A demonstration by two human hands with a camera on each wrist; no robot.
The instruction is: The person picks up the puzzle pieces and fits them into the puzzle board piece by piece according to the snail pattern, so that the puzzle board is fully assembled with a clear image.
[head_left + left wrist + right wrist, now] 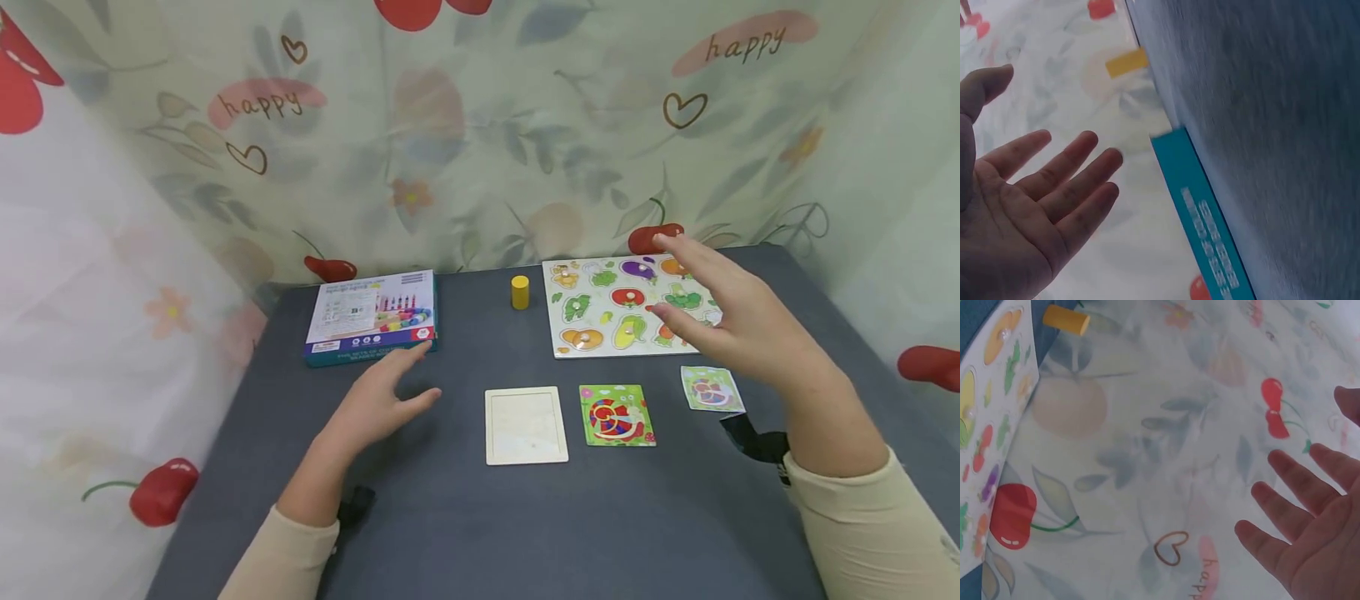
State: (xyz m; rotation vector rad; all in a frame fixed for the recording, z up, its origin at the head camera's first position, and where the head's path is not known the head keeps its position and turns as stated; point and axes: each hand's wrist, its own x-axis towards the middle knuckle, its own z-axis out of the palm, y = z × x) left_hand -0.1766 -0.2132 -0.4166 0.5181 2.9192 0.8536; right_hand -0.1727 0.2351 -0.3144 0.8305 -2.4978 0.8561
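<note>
Left hand (378, 408): fingers extended, thumb spread, holding nothing. Right hand (738, 321): raised, fingers extended, thumb apart, likewise holding nothing.

Boxed set (367, 321): lying flat just beyond the left hand's fingertips; contact cannot be told in the head view, though the left wrist view suggests a gap.

Vegetable board (603, 302): partly behind the right hand's fingers in the head view. Visible shapes appear to be in place; those behind the hand cannot be checked.

Pale wooden tray (527, 425): right of the left hand, on the tabletop (480, 529); bare wood within its border.

Green picture panel (617, 415): between the hands, just right of the tray, apart from it. Any seams are too small to tell.

Small printed card (711, 389): below the right hand, near its wrist; a similar design, paler.

Yellow cylinder (520, 292): upright, beyond and between the hands.

Progress, by judgement: items laid out separately, none in hand; panel and tray not joined. The work seems at a pause, either unstarted or finished; which, cannot be told.
</note>
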